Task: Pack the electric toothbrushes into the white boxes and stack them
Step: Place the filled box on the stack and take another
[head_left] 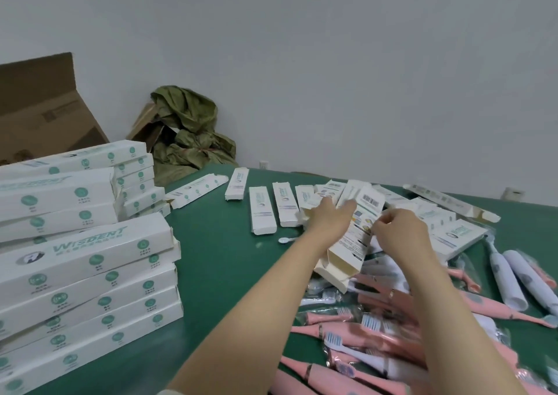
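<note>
My left hand grips a white box near its far end; the box slants toward me with its near end flaps open. My right hand pinches the right edge of the same box. Under my forearms lies a heap of pink electric toothbrushes, some in clear wrap. Two white toothbrushes lie at the right. Several empty white boxes lie in a row across the green table. Packed white boxes form a tall stack at the left.
A second stack of white boxes stands behind the first. An open brown carton sits at the far left. A green bag and cardboard lie against the wall. A small white brush head lies on the table.
</note>
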A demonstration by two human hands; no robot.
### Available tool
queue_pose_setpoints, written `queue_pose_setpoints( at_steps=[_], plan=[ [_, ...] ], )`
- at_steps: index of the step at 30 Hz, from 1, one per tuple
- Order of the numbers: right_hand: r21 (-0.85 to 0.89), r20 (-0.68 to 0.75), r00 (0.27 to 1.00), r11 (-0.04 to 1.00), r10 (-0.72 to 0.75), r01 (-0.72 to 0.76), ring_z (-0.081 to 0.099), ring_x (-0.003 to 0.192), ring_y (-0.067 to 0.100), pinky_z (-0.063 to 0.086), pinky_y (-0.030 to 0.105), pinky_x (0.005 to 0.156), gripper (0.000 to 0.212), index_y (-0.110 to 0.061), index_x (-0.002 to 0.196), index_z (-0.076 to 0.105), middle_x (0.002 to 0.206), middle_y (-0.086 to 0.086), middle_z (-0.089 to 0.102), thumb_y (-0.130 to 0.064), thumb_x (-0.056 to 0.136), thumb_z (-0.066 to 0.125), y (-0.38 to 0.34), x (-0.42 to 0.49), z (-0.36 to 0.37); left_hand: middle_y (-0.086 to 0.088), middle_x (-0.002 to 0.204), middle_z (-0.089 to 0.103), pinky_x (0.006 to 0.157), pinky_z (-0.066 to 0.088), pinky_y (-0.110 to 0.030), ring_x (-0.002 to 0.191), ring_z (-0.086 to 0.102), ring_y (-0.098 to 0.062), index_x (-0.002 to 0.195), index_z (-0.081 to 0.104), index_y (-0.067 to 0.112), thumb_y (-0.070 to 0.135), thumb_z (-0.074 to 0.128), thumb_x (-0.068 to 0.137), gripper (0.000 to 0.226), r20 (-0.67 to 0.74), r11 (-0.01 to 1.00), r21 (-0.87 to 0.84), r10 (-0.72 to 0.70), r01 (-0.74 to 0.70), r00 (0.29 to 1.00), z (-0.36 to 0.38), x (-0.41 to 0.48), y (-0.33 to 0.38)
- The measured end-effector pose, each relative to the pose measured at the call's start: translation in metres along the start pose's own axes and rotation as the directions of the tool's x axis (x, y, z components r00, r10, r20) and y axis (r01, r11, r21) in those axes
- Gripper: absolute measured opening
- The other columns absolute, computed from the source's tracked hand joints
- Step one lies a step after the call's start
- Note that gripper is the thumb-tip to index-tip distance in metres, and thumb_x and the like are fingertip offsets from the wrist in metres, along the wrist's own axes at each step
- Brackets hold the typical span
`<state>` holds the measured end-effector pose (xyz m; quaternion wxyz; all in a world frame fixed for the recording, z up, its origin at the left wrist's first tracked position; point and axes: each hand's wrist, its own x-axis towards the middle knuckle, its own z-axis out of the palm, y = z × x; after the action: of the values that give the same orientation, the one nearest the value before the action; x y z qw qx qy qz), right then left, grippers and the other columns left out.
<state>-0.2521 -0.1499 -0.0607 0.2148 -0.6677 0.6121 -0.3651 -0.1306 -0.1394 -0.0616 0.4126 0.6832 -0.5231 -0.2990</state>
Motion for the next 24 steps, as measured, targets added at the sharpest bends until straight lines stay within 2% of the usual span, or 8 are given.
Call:
queue_pose_setpoints(
  at_steps=[4, 7, 10, 13, 15, 17, 21, 24],
  plan=[
    [-0.086, -0.072, 0.986, 0.986, -0.147, 0.141, 0.057, 0.091, 0.033, 0.043, 0.033, 0.073, 0.021, 0.001, 0.098, 0.065, 0.096, 0.017, 0.068, -0.004, 0.086, 0.049, -0.015, -0.001, -0.001, -0.01, 0.125, 0.055, 0.087, 0.04, -0.032, 0.111, 0.051, -0.025, 0.129, 0.048, 0.006, 0.032, 0.034, 0.099, 0.042, -0.19, 0.996, 0.031, 0.093, -0.089, 0.977, -0.036, -0.024, 0.003],
    [-0.051, -0.067, 0.944, 0.946, -0.322, 0.32, 0.058, 0.103, 0.029, 0.036, 0.025, 0.077, 0.028, -0.005, 0.111, 0.064, 0.109, 0.013, 0.067, -0.006, 0.088, 0.049, -0.043, -0.016, 0.008, 0.008, 0.101, 0.058, 0.068, 0.04, -0.023, 0.089, 0.055, -0.01, 0.112, 0.056, 0.017, 0.026, 0.046, 0.093, 0.023, -0.161, 0.965, 0.146, 0.24, -0.217, 0.957, -0.066, -0.079, -0.009],
    [0.054, -0.05, 0.866, 0.865, -0.497, 0.499, 0.06, 0.097, 0.023, 0.035, 0.021, 0.075, 0.023, -0.01, 0.105, 0.065, 0.1, 0.005, 0.068, -0.006, 0.088, 0.051, -0.08, -0.046, 0.027, 0.014, 0.078, 0.055, 0.059, 0.04, -0.018, 0.069, 0.052, -0.001, 0.083, 0.053, 0.03, 0.031, 0.051, 0.081, 0.003, -0.096, 0.892, 0.361, 0.324, -0.271, 0.941, -0.089, -0.147, -0.04],
    [0.216, 0.045, 0.672, 0.664, -0.739, 0.716, 0.057, 0.103, 0.014, 0.043, 0.026, 0.089, 0.023, -0.014, 0.112, 0.062, 0.109, -0.001, 0.065, -0.014, 0.091, 0.054, -0.125, -0.085, 0.047, 0.007, 0.067, 0.056, 0.064, 0.046, -0.027, 0.061, 0.049, -0.005, 0.072, 0.052, 0.026, 0.032, 0.052, 0.08, 0.01, -0.067, 0.834, 0.542, 0.165, -0.103, 0.984, -0.119, -0.191, -0.07],
    [0.244, 0.151, 0.472, 0.495, -0.869, 0.834, 0.051, 0.116, 0.014, 0.04, 0.031, 0.099, 0.033, -0.016, 0.125, 0.056, 0.124, 0.0, 0.059, -0.024, 0.092, 0.057, -0.155, -0.109, 0.06, 0.007, 0.063, 0.052, 0.063, 0.043, -0.027, 0.061, 0.046, -0.009, 0.066, 0.045, 0.022, 0.034, 0.05, 0.084, 0.022, -0.086, 0.736, 0.676, 0.041, 0.028, 0.995, -0.146, -0.212, -0.089],
    [0.243, 0.223, 0.339, 0.389, -0.914, 0.889, 0.046, 0.122, 0.017, 0.038, 0.034, 0.103, 0.043, -0.017, 0.13, 0.051, 0.131, 0.001, 0.053, -0.032, 0.091, 0.06, -0.176, -0.126, 0.069, 0.006, 0.061, 0.052, 0.056, 0.039, -0.022, 0.055, 0.047, -0.009, 0.062, 0.043, 0.021, 0.043, 0.048, 0.089, 0.035, -0.077, 0.601, 0.787, -0.126, 0.138, 0.989, -0.181, -0.238, -0.106],
    [0.199, 0.301, 0.261, 0.328, -0.917, 0.923, 0.044, 0.121, 0.017, 0.037, 0.029, 0.099, 0.051, -0.021, 0.132, 0.049, 0.132, 0.0, 0.05, -0.039, 0.087, 0.065, -0.185, -0.136, 0.081, -0.002, 0.067, 0.072, 0.055, 0.051, -0.018, 0.051, 0.065, -0.011, 0.087, 0.067, 0.016, 0.063, 0.042, 0.088, 0.053, -0.025, 0.477, 0.807, -0.562, 0.349, 0.827, -0.257, -0.281, -0.14],
    [0.158, 0.344, 0.243, 0.311, -0.907, 0.937, 0.047, 0.116, 0.016, 0.036, 0.025, 0.09, 0.053, -0.025, 0.132, 0.051, 0.127, 0.0, 0.053, -0.042, 0.084, 0.067, -0.181, -0.139, 0.09, -0.005, 0.07, 0.071, 0.072, 0.058, -0.03, 0.061, 0.066, -0.02, 0.097, 0.069, 0.016, 0.079, 0.034, 0.078, 0.075, -0.089, 0.426, 0.754, -0.689, 0.501, 0.72, -0.293, -0.295, -0.162]
  ],
)
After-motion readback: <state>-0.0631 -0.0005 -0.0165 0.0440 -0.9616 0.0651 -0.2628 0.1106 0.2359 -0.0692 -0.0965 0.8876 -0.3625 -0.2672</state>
